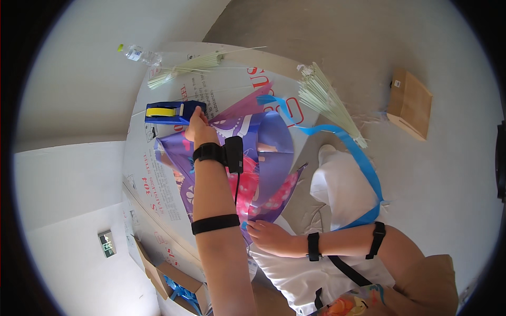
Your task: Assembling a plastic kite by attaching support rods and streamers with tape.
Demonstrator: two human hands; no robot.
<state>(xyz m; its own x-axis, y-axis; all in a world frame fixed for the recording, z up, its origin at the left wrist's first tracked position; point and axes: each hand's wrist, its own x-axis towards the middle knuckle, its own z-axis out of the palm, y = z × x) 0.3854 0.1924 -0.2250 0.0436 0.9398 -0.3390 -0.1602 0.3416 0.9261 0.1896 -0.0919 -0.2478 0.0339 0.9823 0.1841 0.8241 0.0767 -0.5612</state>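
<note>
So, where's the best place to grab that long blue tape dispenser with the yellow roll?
Probably pinch the dispenser across its two long sides, coming from above: the body is narrow, its top faces up, and the left hand overlaps only one end.

Apparently a workshop: bare grey floor (337,37), green rectangular exit sign (107,244) on the left white wall (63,231), blue plastic tape dispenser (176,117) and thin pale stick bundle (190,68) on a grey, red-lettered worktable (139,155).
</note>
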